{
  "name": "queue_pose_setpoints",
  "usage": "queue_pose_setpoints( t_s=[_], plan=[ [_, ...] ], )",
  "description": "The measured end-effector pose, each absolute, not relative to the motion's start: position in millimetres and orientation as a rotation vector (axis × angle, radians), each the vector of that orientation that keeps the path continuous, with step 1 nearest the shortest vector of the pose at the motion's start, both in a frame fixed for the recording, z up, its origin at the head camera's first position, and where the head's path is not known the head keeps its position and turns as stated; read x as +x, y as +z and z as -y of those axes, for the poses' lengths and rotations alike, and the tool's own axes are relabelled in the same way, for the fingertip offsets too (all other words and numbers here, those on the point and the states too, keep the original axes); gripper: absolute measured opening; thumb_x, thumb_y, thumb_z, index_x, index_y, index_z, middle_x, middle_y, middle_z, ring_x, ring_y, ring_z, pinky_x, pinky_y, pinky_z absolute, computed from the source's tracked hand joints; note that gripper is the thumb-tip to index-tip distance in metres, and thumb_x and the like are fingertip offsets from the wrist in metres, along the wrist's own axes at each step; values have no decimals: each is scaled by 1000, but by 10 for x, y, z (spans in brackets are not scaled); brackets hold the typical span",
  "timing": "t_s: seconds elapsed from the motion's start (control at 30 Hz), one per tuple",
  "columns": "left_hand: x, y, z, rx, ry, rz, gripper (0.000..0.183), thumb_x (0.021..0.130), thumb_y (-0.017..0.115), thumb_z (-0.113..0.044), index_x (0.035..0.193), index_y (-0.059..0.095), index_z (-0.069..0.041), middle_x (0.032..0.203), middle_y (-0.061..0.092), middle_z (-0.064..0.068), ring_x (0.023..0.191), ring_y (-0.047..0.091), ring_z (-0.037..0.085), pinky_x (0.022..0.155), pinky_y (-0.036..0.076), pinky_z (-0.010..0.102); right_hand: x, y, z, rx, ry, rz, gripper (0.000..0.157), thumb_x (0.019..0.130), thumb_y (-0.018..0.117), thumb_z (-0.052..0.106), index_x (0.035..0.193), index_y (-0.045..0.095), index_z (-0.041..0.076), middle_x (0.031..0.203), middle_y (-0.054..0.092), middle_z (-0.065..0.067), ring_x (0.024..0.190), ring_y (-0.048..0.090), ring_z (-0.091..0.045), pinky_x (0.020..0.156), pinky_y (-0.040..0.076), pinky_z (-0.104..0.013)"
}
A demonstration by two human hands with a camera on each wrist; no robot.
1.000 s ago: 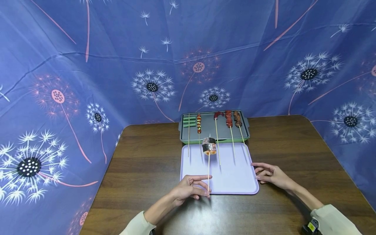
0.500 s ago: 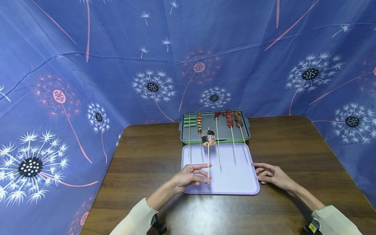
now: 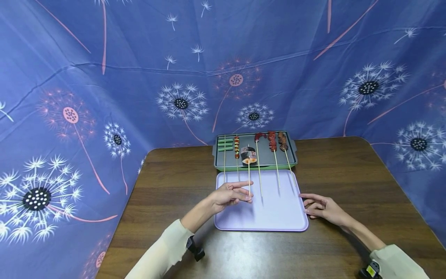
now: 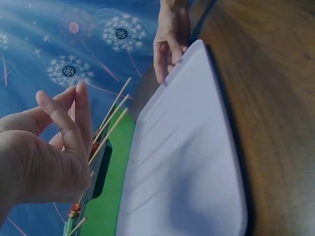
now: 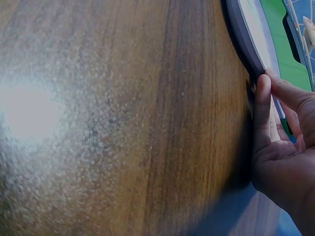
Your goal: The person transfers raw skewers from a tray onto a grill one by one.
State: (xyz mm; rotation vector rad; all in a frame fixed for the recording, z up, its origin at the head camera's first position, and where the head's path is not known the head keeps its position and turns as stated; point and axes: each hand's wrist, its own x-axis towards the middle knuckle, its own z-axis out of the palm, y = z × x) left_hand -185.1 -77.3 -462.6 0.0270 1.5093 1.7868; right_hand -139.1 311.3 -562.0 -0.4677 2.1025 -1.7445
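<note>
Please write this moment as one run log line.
left hand: pinches sushi skewer over grill pan | right hand: fingers rest on purple tray edge | five other skewers on pan

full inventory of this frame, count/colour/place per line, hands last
Table: 1, dark brown wood, under everything.
Lilac tray: 1, pale purple, near middle of the table.
Grill pan: 1, green rim and grey bed, behind the lilac tray.
Roll skewer: 1, dark roll with orange end, food over the grill pan, stick in the left hand.
Green bean skewer: 1, green, far left on the grill pan.
Small-piece skewer: 1, red and yellow, next to the beans.
Meat skewers: 3, red to brown, right part of the pan, sticks over the lilac tray.
Backdrop cloth: 1, blue with dandelion print, around the table.
Left hand: pinches the roll skewer's stick.
Right hand: fingers against the lilac tray's right edge.
</note>
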Motion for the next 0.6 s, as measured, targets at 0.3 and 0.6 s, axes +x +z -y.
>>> queue_pose_setpoints(
  t_s=[0.3,0.6],
  plan=[
    [-2099,-4601,702,4,1793,-1509,61,93,63,11,149,53,-10,87,77,-4,75,74,4,47,40,5,-1387,-5626,-3109,-469,-1749,-2103,58,98,65,2,145,37,-18,112,68,3,93,69,1,75,62,-26],
    [-2373,-4598,617,-15,1794,-1530,61,95,61,11,151,49,-6,85,77,-2,71,73,4,46,39,6,-1388,-5625,-3116,-449,-1731,-2129,58,98,66,3,145,38,-17,112,69,2,93,69,0,74,62,-26]
  ],
)
